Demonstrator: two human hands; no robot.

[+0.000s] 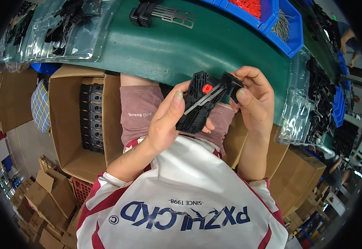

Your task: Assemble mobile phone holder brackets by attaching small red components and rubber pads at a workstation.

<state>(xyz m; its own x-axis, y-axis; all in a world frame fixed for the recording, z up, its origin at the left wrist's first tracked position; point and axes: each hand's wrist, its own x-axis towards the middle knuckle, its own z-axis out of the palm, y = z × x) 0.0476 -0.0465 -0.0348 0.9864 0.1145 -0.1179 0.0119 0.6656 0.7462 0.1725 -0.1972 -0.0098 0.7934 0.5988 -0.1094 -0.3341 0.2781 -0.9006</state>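
My left hand (164, 120) is closed round a black ribbed plastic housing (193, 121), thumb on its near side and fingertips showing beneath it. A small red plastic part (207, 89) sits in the upper area of the housing. Across the housing lies a slanting metal strip (203, 101) with a toothed edge. Its upper right end meets a black plastic end piece (232, 86), which my right hand (255, 99) pinches between thumb and fingers. Both hands are above my lap, at the near edge of the green table (160, 52).
On the table's far side lie black-handled metal strips (168, 15). Blue bins (291, 45) hold red parts and thin metal pins. Clear plastic trays (85, 45) with black parts flank me. At my left, an open cardboard box (66, 124) contains stacked black pieces (92, 118).
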